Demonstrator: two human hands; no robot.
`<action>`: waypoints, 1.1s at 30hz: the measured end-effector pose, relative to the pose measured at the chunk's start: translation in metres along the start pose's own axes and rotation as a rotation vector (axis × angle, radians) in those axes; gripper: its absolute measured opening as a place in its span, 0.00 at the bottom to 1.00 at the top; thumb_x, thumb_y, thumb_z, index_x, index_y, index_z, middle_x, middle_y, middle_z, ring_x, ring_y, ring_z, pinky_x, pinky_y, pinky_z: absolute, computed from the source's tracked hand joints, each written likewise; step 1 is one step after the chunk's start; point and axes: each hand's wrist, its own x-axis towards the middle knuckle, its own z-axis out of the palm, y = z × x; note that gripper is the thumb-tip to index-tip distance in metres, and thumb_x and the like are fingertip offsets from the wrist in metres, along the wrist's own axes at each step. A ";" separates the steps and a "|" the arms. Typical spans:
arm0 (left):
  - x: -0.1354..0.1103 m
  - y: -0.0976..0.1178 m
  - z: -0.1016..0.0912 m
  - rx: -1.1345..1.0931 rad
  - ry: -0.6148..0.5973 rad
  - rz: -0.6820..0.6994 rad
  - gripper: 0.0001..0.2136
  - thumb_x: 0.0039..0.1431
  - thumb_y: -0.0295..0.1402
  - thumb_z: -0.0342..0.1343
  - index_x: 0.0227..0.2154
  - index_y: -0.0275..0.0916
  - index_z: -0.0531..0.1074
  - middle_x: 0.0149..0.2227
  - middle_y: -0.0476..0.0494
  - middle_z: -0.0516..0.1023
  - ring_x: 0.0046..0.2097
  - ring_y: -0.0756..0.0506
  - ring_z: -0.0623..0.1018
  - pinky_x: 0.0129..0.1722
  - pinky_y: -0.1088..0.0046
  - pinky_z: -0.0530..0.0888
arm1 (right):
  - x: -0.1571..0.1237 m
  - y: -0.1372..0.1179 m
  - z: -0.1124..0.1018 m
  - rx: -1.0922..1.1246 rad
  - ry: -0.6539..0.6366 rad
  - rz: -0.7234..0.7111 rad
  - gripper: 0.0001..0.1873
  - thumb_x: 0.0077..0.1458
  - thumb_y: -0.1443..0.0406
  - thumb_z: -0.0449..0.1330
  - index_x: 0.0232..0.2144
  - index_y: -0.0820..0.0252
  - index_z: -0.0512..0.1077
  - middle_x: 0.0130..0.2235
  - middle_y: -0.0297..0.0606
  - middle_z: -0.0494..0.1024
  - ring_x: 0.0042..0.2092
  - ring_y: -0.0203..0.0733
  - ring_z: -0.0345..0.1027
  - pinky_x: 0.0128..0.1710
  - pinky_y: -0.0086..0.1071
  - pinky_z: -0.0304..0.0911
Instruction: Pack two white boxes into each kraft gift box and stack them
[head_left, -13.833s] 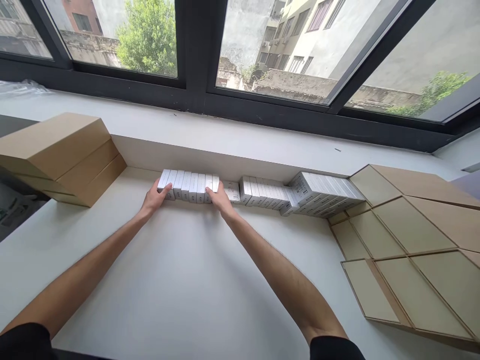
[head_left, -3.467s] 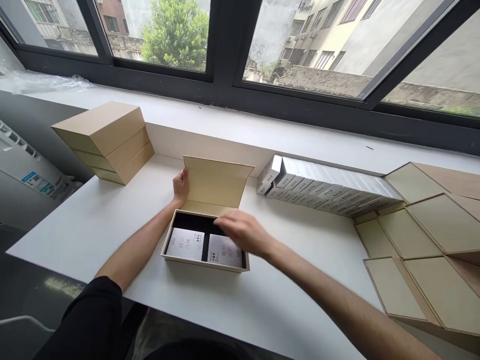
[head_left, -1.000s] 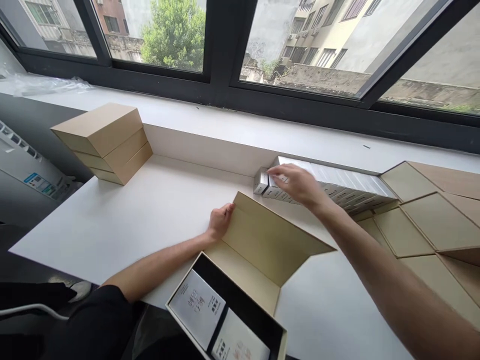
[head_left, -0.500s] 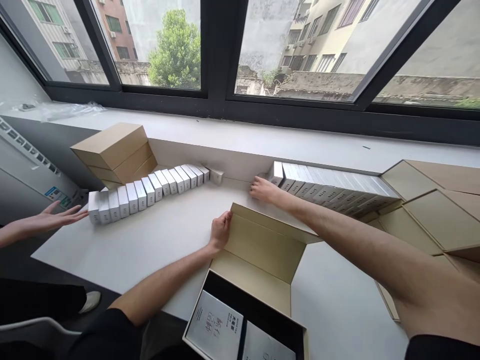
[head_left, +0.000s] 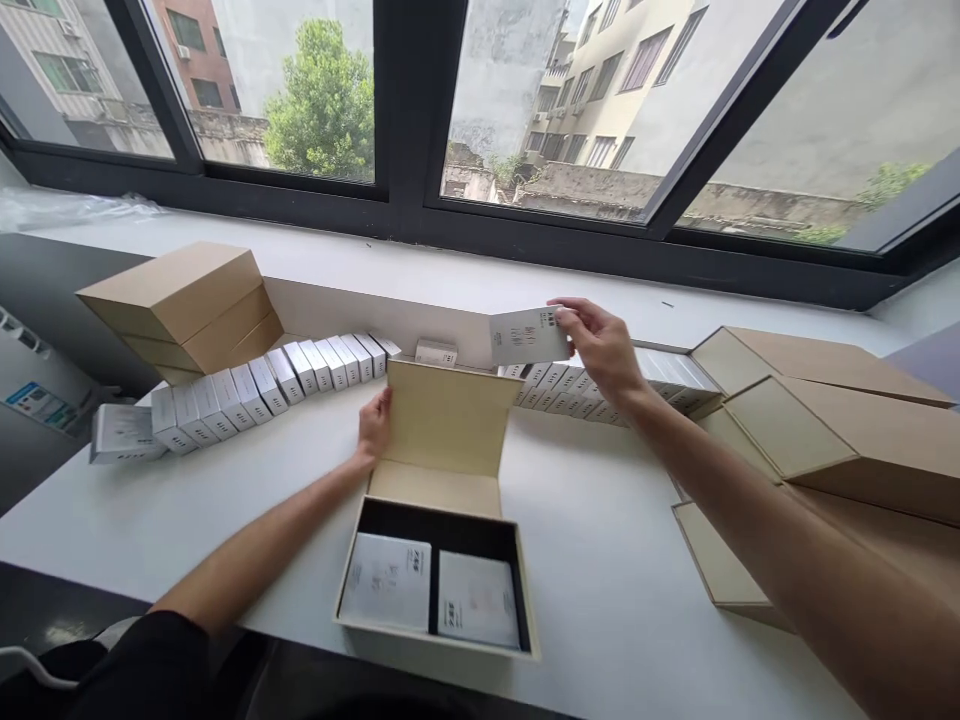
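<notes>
An open cardboard gift box (head_left: 439, 640) with a black lining stands at the table's front edge. Inside lie two silver cartons side by side, a left one (head_left: 386, 582) and a right one (head_left: 478, 600). My left hand (head_left: 374, 425) is closed around the left edge of the raised lid (head_left: 448, 415). Above the right-hand row of small cartons (head_left: 559, 388), my right hand (head_left: 600, 345) grips a silver carton (head_left: 527, 336) by its right side, printed face towards me. One small carton (head_left: 436, 352) sits apart behind the lid.
A curved row of white cartons (head_left: 244, 392) runs along the left, with one carton (head_left: 124, 435) lying flatter at its near end. Brown boxes (head_left: 176, 292) are stacked back left. More brown boxes (head_left: 862, 400) crowd the right side. A windowsill (head_left: 330, 250) borders the back.
My right hand has lifted a carton from the right-hand row. The other person's hand at the left is gone, and the end carton there now lies flatter. The view has shifted.
</notes>
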 end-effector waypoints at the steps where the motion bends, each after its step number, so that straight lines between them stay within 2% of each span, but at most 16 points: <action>1: 0.010 -0.002 -0.007 0.014 0.039 0.022 0.31 0.58 0.63 0.45 0.26 0.36 0.72 0.25 0.46 0.73 0.29 0.47 0.69 0.28 0.74 0.63 | -0.012 -0.008 -0.010 0.081 -0.010 0.038 0.21 0.63 0.51 0.55 0.49 0.58 0.75 0.38 0.39 0.78 0.35 0.37 0.69 0.25 0.27 0.63; 4: 0.030 -0.007 -0.022 0.047 0.092 0.072 0.32 0.57 0.65 0.45 0.23 0.37 0.69 0.22 0.49 0.68 0.27 0.49 0.65 0.26 0.75 0.60 | -0.053 -0.031 -0.026 0.140 -0.145 0.093 0.20 0.61 0.51 0.58 0.47 0.57 0.76 0.36 0.37 0.78 0.34 0.37 0.69 0.27 0.27 0.64; 7: 0.035 -0.011 -0.026 0.049 0.095 0.100 0.31 0.57 0.65 0.44 0.21 0.38 0.65 0.20 0.50 0.64 0.25 0.50 0.61 0.25 0.74 0.57 | -0.090 -0.050 -0.022 0.080 -0.379 0.043 0.17 0.63 0.53 0.57 0.47 0.55 0.77 0.39 0.39 0.79 0.37 0.39 0.72 0.31 0.31 0.67; 9: 0.034 -0.012 -0.026 0.061 0.111 0.130 0.31 0.57 0.65 0.43 0.20 0.39 0.61 0.19 0.51 0.60 0.25 0.51 0.59 0.25 0.73 0.55 | -0.105 -0.062 -0.012 -0.037 -0.541 -0.123 0.15 0.66 0.59 0.53 0.47 0.53 0.77 0.43 0.40 0.79 0.41 0.42 0.72 0.36 0.34 0.68; 11: 0.034 -0.013 -0.026 0.074 0.123 0.153 0.31 0.57 0.65 0.43 0.19 0.40 0.58 0.19 0.52 0.58 0.25 0.51 0.57 0.25 0.73 0.54 | -0.113 -0.075 0.003 -0.187 -0.691 -0.372 0.16 0.66 0.66 0.51 0.47 0.50 0.78 0.44 0.40 0.79 0.44 0.44 0.71 0.43 0.39 0.67; 14: 0.035 -0.013 -0.026 0.070 0.117 0.158 0.31 0.57 0.65 0.42 0.19 0.40 0.57 0.19 0.52 0.57 0.25 0.51 0.56 0.25 0.73 0.54 | -0.121 -0.094 0.037 -0.312 -0.905 -0.706 0.18 0.63 0.73 0.53 0.44 0.49 0.78 0.41 0.37 0.80 0.45 0.44 0.70 0.53 0.44 0.62; 16: 0.036 -0.013 -0.027 0.062 0.116 0.159 0.31 0.58 0.65 0.43 0.19 0.40 0.58 0.20 0.52 0.57 0.25 0.51 0.56 0.25 0.73 0.55 | -0.128 -0.098 0.062 -0.298 -0.983 -0.841 0.17 0.62 0.74 0.56 0.46 0.50 0.77 0.41 0.35 0.80 0.45 0.42 0.71 0.57 0.43 0.60; 19: 0.036 -0.015 -0.026 0.057 0.125 0.163 0.30 0.58 0.64 0.43 0.19 0.40 0.58 0.20 0.52 0.57 0.25 0.51 0.56 0.26 0.73 0.55 | -0.145 -0.084 0.094 -0.276 -0.923 -0.921 0.19 0.62 0.72 0.58 0.53 0.54 0.73 0.53 0.41 0.77 0.55 0.43 0.69 0.62 0.43 0.57; 22: 0.036 -0.016 -0.025 0.047 0.116 0.161 0.30 0.59 0.63 0.43 0.19 0.39 0.59 0.20 0.52 0.57 0.25 0.51 0.56 0.26 0.73 0.55 | -0.165 -0.059 0.106 -0.365 -0.829 -0.777 0.21 0.62 0.63 0.61 0.56 0.61 0.70 0.59 0.52 0.71 0.59 0.50 0.66 0.58 0.47 0.63; 25: 0.037 -0.014 -0.024 0.045 0.114 0.171 0.30 0.59 0.63 0.42 0.19 0.40 0.58 0.19 0.52 0.57 0.25 0.51 0.56 0.25 0.73 0.55 | -0.181 -0.043 0.102 -0.406 -0.791 -0.582 0.20 0.61 0.59 0.61 0.53 0.63 0.72 0.59 0.57 0.70 0.56 0.54 0.69 0.53 0.48 0.68; 27: 0.037 -0.012 -0.024 0.056 0.127 0.186 0.31 0.59 0.64 0.42 0.18 0.40 0.56 0.19 0.52 0.55 0.25 0.51 0.55 0.25 0.72 0.54 | -0.188 -0.042 0.096 -0.353 -0.781 -0.508 0.18 0.63 0.59 0.58 0.52 0.60 0.73 0.62 0.56 0.66 0.59 0.55 0.66 0.55 0.50 0.67; 30: 0.036 -0.010 -0.024 0.056 0.127 0.194 0.31 0.58 0.65 0.41 0.18 0.40 0.55 0.19 0.52 0.54 0.25 0.51 0.54 0.25 0.72 0.52 | -0.194 -0.049 0.090 -0.245 -0.763 -0.483 0.15 0.65 0.60 0.55 0.50 0.55 0.75 0.66 0.51 0.61 0.65 0.56 0.57 0.59 0.53 0.62; 33: 0.036 -0.009 -0.024 0.043 0.129 0.175 0.31 0.57 0.66 0.42 0.19 0.40 0.57 0.19 0.52 0.54 0.25 0.51 0.54 0.25 0.72 0.52 | -0.200 -0.056 0.093 -0.207 -0.714 -0.539 0.13 0.65 0.63 0.54 0.47 0.56 0.76 0.64 0.49 0.65 0.66 0.55 0.55 0.62 0.53 0.59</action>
